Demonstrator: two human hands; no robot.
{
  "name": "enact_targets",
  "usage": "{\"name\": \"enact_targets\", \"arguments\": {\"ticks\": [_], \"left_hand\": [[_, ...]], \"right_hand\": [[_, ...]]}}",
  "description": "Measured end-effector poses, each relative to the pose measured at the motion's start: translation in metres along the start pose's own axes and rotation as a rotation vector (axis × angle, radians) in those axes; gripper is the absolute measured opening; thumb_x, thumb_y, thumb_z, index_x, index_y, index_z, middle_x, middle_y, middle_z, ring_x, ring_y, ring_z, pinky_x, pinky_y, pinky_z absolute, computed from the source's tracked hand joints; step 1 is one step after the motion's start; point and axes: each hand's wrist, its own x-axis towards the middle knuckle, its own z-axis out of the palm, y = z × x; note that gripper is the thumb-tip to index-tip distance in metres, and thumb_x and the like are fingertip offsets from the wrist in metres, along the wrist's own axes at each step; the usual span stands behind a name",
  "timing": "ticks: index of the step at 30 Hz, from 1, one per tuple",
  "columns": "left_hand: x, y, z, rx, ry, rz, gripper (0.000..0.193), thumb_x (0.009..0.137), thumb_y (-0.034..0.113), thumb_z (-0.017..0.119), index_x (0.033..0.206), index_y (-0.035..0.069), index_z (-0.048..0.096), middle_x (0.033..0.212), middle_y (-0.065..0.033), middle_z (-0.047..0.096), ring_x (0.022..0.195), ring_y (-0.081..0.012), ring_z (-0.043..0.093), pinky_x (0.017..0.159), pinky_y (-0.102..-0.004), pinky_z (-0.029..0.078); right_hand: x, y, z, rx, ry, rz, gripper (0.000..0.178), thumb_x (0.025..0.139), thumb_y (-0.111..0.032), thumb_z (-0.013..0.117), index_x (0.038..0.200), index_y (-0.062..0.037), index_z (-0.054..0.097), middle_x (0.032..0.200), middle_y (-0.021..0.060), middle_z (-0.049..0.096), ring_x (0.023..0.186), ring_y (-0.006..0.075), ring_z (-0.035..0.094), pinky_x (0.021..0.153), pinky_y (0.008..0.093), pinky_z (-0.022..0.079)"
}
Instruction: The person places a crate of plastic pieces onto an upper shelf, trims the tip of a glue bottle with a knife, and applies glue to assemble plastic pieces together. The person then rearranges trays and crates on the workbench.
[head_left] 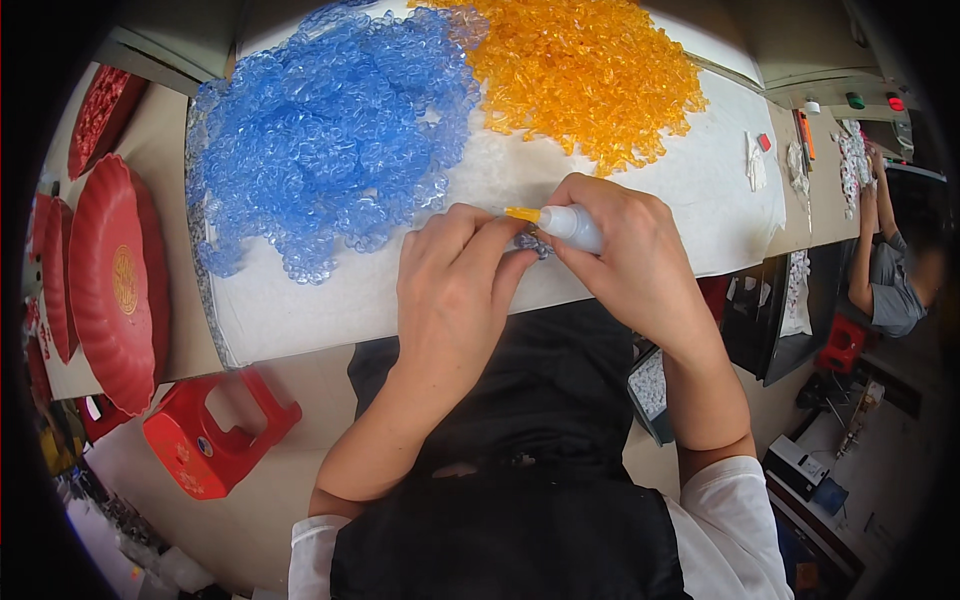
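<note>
My right hand (635,255) is wrapped round a small white squeeze bottle (574,229). Its yellow tip (522,213) points left, close to my left fingers. Thumb and forefinger of my left hand (448,278) are pinched together on a small clear bluish plastic piece (535,244), which sits just below the bottle and is partly hidden by both hands. Beyond my hands, a heap of translucent blue plastic pieces (320,135) spreads over the left of the white-covered table (300,325). A heap of orange translucent pieces (595,75) lies to its right.
Red scalloped trays (112,285) stand at the table's left. A red stool (210,430) is below them. At the table's right lie a white crumpled scrap (755,162) and a small red item (765,142). Another person (890,285) works at the far right.
</note>
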Motion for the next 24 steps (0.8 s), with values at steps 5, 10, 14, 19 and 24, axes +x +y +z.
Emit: {"name": "enact_targets", "arguments": {"ticks": [5,10,14,19,24], "left_hand": [[-0.0001,-0.0002,0.0016,-0.005,0.030,-0.003,0.023,0.063,0.007,0.067,0.084,0.004,0.058,0.080,-0.0059,0.051,0.074,-0.0228,0.049,0.063,-0.0326,0.036],[0.0001,-0.0012,0.0020,0.010,0.034,-0.014,0.026,0.063,0.007,0.068,0.086,0.004,0.056,0.082,-0.0070,0.050,0.076,-0.0247,0.048,0.065,-0.0333,0.036],[0.0004,0.0015,0.0008,-0.025,0.008,-0.087,0.026,0.063,0.007,0.068,0.085,0.005,0.054,0.081,-0.0073,0.050,0.076,-0.0255,0.048,0.066,-0.0341,0.036],[0.0003,0.0003,0.0018,-0.027,0.017,-0.062,0.025,0.063,0.007,0.068,0.084,0.005,0.054,0.081,-0.0073,0.050,0.076,-0.0253,0.048,0.066,-0.0343,0.036],[-0.0003,0.0000,0.0014,-0.005,0.039,-0.016,0.025,0.062,0.007,0.069,0.084,0.006,0.058,0.080,-0.0061,0.049,0.075,-0.0239,0.048,0.065,-0.0335,0.036]], "right_hand": [[0.0019,0.0019,-0.0003,0.005,-0.006,-0.014,0.015,0.065,-0.004,0.062,0.075,0.0018,0.053,0.069,0.0192,0.057,0.070,0.0348,0.056,0.062,0.0385,0.045],[0.0033,0.0003,-0.0019,-0.023,-0.024,-0.013,0.014,0.065,-0.005,0.061,0.074,0.0021,0.053,0.068,0.0200,0.056,0.069,0.0353,0.056,0.062,0.0391,0.045],[0.0029,0.0006,-0.0015,-0.004,-0.028,-0.003,0.013,0.065,-0.005,0.061,0.073,0.0023,0.053,0.066,0.0203,0.056,0.068,0.0357,0.056,0.062,0.0393,0.045],[0.0028,0.0003,-0.0014,-0.002,-0.019,-0.001,0.013,0.065,-0.005,0.061,0.073,0.0022,0.053,0.066,0.0201,0.056,0.068,0.0356,0.056,0.061,0.0395,0.045],[0.0040,0.0049,-0.0017,0.034,-0.028,-0.013,0.019,0.068,-0.011,0.064,0.077,0.0014,0.052,0.067,0.0182,0.054,0.064,0.0356,0.053,0.056,0.0336,0.042]]}}
